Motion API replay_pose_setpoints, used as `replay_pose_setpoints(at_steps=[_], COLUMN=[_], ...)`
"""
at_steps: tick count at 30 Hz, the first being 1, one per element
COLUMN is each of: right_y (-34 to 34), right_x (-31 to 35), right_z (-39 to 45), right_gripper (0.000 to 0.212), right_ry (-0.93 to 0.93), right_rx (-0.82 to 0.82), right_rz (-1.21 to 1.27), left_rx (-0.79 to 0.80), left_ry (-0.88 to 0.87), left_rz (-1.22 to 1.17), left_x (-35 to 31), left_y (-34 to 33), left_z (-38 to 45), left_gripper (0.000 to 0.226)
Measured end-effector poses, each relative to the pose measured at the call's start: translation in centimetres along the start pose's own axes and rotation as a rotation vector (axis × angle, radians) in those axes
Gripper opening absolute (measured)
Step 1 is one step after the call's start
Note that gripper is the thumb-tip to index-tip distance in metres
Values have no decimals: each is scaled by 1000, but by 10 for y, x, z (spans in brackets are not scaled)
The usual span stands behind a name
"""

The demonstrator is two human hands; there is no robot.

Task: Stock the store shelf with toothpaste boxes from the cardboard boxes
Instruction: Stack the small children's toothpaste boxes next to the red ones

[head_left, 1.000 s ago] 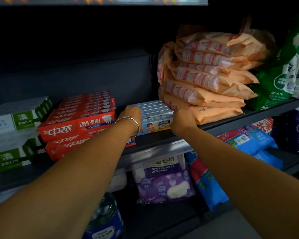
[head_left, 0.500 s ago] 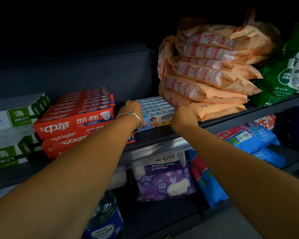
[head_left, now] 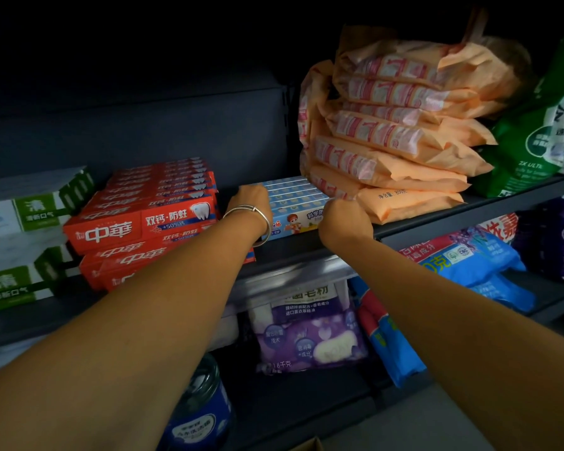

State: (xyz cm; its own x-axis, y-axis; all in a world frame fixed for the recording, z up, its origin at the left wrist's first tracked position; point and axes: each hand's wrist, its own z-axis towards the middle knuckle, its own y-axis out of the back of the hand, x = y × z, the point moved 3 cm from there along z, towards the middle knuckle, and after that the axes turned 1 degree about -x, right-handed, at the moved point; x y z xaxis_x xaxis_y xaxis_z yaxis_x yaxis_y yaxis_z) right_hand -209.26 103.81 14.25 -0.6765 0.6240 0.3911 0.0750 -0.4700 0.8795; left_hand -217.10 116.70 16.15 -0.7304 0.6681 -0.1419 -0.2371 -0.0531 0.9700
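Still both hands (head_left: 253,206) — blue boxes (head_left: 295,203).

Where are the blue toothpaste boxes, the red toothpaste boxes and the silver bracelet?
blue toothpaste boxes (head_left: 295,197), head view, top face of the row.
red toothpaste boxes (head_left: 140,222), head view, front face of the upper stack.
silver bracelet (head_left: 253,211), head view, band across the left wrist.

Lying flat at frame centre on the dark shelf (head_left: 306,249): light-blue toothpaste boxes (head_left: 298,200), side by side, apparently one layer; red toothpaste boxes (head_left: 150,216) stacked at their left.
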Motion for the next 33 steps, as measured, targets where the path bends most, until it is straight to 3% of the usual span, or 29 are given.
replay_pose_setpoints(at_steps=[9, 19, 26, 33], right_y=[1, 9, -4, -32], right_x=[2, 9, 7, -5], right_z=[-10, -50, -106, -165], right_gripper=[29, 41, 44, 49], right_ry=[48, 152, 314, 394], right_rx=[23, 25, 67, 164], right_rz=[-91, -60, -192, -261], left_rx=[-33, -139, -148, -117], left_ry=[-4, -179, -337, -406], left_rz=[-69, -159, -25, 15], left_x=[1, -6, 3, 17], left_y=[8, 12, -4, -31], left_z=[-13, -58, -127, -198], left_gripper=[46, 34, 54, 55])
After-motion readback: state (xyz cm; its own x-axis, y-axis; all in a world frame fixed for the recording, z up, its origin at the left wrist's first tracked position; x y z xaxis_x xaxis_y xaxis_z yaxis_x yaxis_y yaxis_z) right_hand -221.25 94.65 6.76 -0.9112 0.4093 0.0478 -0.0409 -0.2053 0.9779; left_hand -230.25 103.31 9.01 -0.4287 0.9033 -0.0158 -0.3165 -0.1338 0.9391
